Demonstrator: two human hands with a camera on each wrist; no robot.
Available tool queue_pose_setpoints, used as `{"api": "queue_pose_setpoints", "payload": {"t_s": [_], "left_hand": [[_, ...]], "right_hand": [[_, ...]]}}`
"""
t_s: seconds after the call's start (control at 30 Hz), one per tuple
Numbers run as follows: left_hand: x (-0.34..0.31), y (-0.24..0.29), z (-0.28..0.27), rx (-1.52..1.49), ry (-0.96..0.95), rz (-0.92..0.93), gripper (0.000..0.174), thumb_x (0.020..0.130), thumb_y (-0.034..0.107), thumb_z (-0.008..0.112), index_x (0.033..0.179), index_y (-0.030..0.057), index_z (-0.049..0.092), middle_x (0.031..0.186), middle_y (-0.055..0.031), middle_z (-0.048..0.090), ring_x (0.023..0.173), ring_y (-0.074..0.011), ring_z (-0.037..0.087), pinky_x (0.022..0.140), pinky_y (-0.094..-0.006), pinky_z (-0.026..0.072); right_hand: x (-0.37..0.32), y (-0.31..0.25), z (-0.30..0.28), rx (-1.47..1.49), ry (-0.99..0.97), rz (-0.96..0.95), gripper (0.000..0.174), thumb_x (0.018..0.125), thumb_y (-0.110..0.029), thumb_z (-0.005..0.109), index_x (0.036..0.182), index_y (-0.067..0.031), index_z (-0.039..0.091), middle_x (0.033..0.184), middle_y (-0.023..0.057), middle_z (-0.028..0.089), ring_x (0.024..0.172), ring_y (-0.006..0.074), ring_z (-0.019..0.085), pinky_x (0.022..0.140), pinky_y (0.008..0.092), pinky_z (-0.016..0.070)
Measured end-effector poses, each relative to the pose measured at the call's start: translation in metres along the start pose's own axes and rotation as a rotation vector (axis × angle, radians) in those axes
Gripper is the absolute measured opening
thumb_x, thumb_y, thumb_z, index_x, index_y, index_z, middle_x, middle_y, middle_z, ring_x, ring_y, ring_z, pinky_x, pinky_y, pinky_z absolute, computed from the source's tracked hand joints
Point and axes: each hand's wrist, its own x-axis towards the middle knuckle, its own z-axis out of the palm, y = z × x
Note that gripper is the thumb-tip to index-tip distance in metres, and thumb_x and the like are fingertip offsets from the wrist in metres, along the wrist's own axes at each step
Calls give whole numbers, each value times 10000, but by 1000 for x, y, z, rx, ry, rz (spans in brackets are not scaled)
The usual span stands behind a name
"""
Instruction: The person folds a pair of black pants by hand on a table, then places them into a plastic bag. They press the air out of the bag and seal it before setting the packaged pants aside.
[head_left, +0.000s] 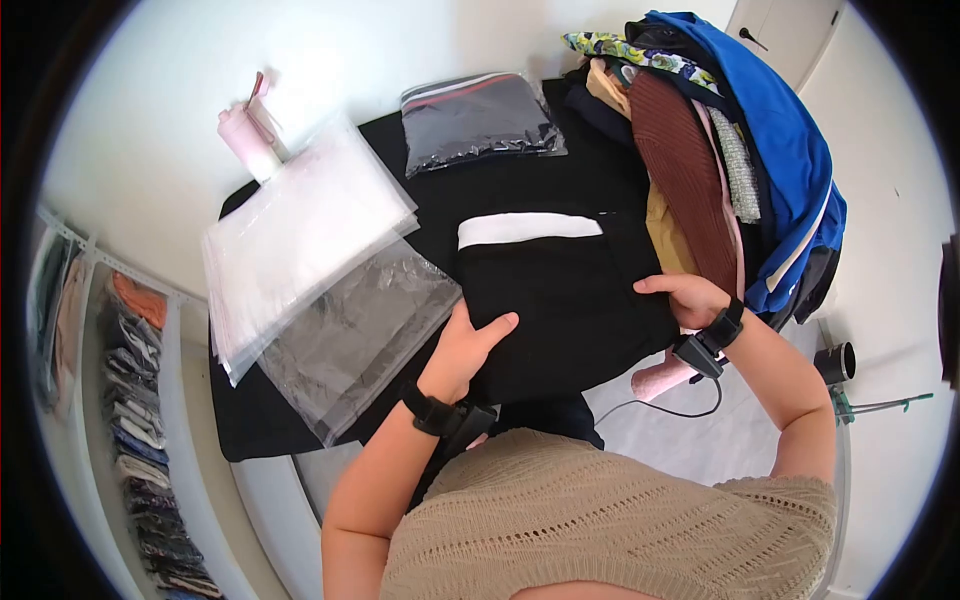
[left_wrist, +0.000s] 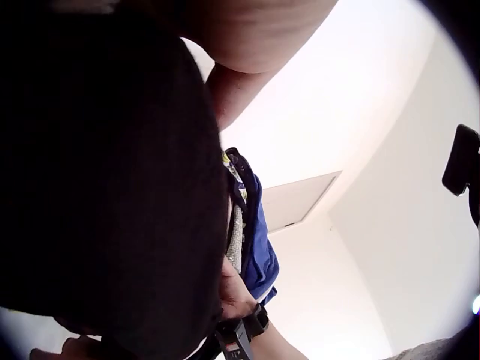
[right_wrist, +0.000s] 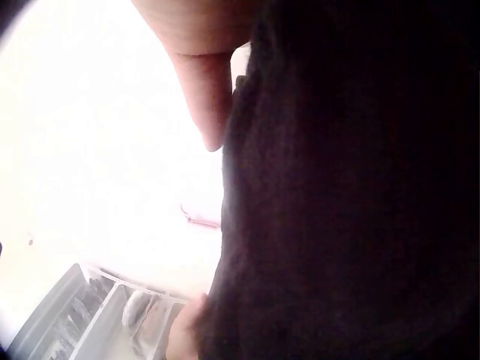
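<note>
A folded black garment (head_left: pixel 565 310) with a white band (head_left: pixel 530 229) along its far edge is held between both hands, over the near side of the black-covered table. My left hand (head_left: pixel 462 350) grips its left side, thumb on top and the other fingers hidden beneath. On the opposite side my right hand (head_left: pixel 690 300) holds the edge, its thumb over the top and its fingers largely hidden. Dark cloth (left_wrist: pixel 127 180) fills much of the left wrist view, with the right hand (left_wrist: pixel 236 292) at its edge. The cloth (right_wrist: pixel 352 195) also covers the right half of the right wrist view.
Clear plastic bags (head_left: pixel 360 320) and a stack of whitish bags (head_left: pixel 310 230) lie left. A bagged grey garment (head_left: pixel 480 125) lies at the back. Heaped clothes (head_left: pixel 690 170) take up the right side, near a pink bottle-like object (head_left: pixel 660 378). Shelves (head_left: pixel 185 400) hold packed clothes.
</note>
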Motion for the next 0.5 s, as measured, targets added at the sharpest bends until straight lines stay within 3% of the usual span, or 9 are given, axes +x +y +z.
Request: {"api": "queue_pose_setpoints", "payload": {"t_s": [0.23,0.3,0.5], "left_hand": [[-15,20,17,-98,-135,132,696,795,44,664,1394,-13,314,1304,-142,478,1201,-235,482,1015,-367,408],[-20,25,24,-81,-157,150,738,778,34,668,1411,-12,292,1312,-143,471,1208,-233,475,1024,-364,399],[-21,28,63,502,-282,595,966,717,27,669,1489,-36,92,1450,-226,351,1339,-266,369,1091,-321,299]], "right_hand": [[0,-10,17,-18,44,62,462,828,-74,653,1254,40,517,1206,164,609,1045,265,632,944,380,504],[-3,-6,28,-30,-52,-48,456,818,-49,639,1251,32,520,1170,149,624,1030,247,639,924,362,515],[-4,10,68,-187,-7,-295,369,816,-36,617,1176,16,555,1041,89,642,915,185,645,808,325,544]]}}
